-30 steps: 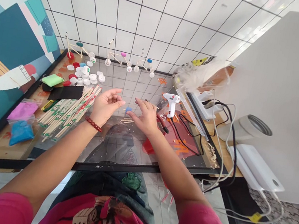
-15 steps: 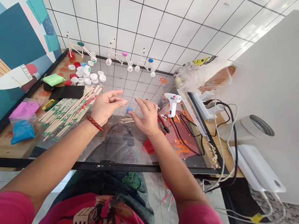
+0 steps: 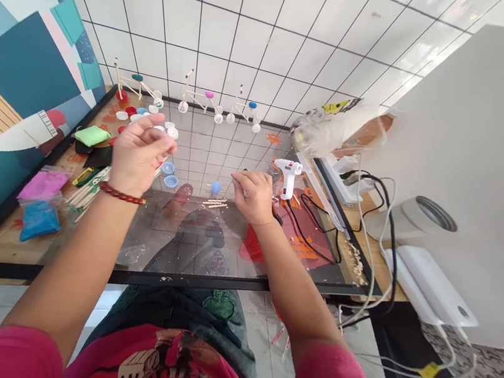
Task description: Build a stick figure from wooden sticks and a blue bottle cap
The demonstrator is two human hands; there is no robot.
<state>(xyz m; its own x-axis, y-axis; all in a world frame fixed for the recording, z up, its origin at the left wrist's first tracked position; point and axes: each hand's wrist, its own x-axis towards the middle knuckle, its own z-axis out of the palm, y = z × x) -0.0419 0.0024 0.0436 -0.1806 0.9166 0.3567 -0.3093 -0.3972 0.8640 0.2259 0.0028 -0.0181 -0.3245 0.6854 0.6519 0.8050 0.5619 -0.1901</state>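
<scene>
My left hand (image 3: pixel 137 156), with a red bead bracelet (image 3: pixel 122 193) at the wrist, hovers over the chopsticks (image 3: pixel 86 193) and in front of the bottle caps (image 3: pixel 170 129). Its fingers are loosely bent and no object shows in them. To its right, two light blue caps (image 3: pixel 170 181) lie on the glass tabletop. My right hand (image 3: pixel 253 195) hangs near the middle with fingers bent and thumb apart, nothing visible in it. Just left of it are a small blue piece (image 3: pixel 215 187) and several short sticks (image 3: pixel 215 202).
A white glue gun (image 3: pixel 288 175) stands at the right, its black cable looping. Three small stick-and-cap models (image 3: pixel 199 99) line the back edge. Pink (image 3: pixel 44 183) and blue bags (image 3: pixel 40 222) lie at left. A plastic bag (image 3: pixel 336 129) and power strip (image 3: pixel 341 177) sit back right.
My left hand has moved left and away from the right hand, uncovering the two light blue caps and covering part of the chopsticks. My right hand has shifted slightly right, away from the blue piece.
</scene>
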